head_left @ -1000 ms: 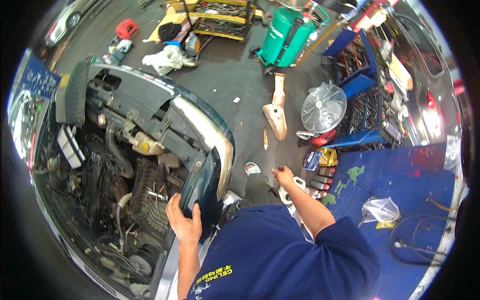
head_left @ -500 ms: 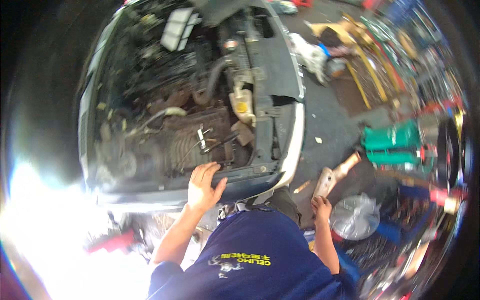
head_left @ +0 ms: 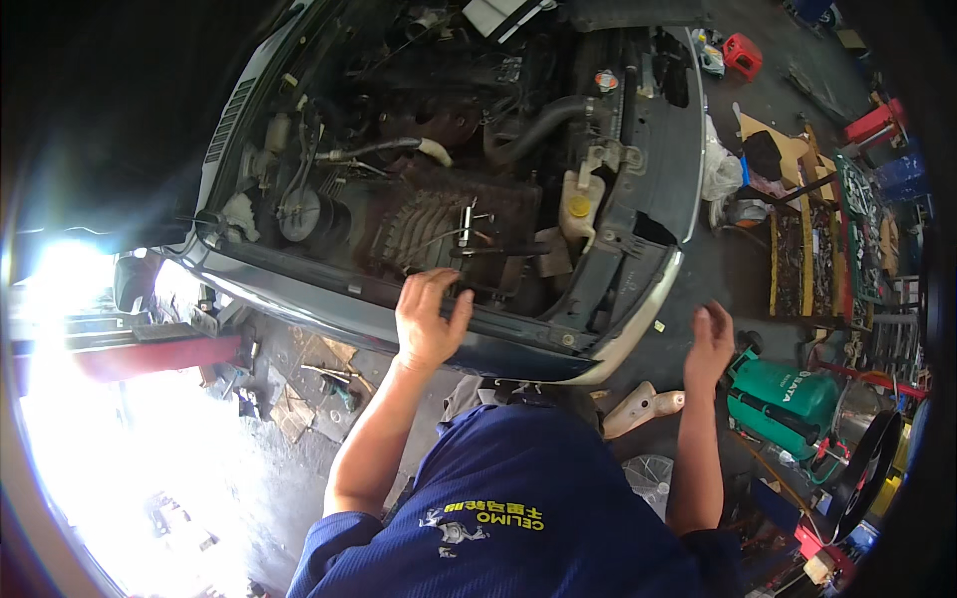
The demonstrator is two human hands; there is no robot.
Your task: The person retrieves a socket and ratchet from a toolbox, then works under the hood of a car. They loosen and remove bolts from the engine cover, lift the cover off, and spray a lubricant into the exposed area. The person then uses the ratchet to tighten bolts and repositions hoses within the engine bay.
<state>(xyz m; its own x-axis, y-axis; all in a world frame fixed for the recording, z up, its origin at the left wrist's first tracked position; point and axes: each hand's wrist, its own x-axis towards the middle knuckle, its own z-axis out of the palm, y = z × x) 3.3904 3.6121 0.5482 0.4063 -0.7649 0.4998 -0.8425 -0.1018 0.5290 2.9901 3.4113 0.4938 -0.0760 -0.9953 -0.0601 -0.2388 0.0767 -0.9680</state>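
I stand at the side of a car with an exposed engine bay (head_left: 439, 149). My left hand (head_left: 431, 319) rests open on the near fender edge (head_left: 339, 291), fingers spread, beside a ribbed black housing (head_left: 409, 229). On that housing lies a silver cylindrical tool (head_left: 465, 225) with small cross bars. A translucent reservoir with a yellow cap (head_left: 580, 204) sits near the car's front. My right hand (head_left: 710, 344) hangs in the air just beyond the pale front corner, its fingers loosely bent and apparently holding nothing.
Beside the car lie a beige curved part (head_left: 638, 407), a fan guard (head_left: 648, 476) and a green tank (head_left: 783, 404). Yellow-edged racks (head_left: 788, 259) and a red stool (head_left: 743, 57) stand at right. A red lift arm (head_left: 174, 354) and glaring light are at left.
My view has swung round so the car now spans the upper middle. My right hand has moved up toward the car's front corner; my left stays on the fender.
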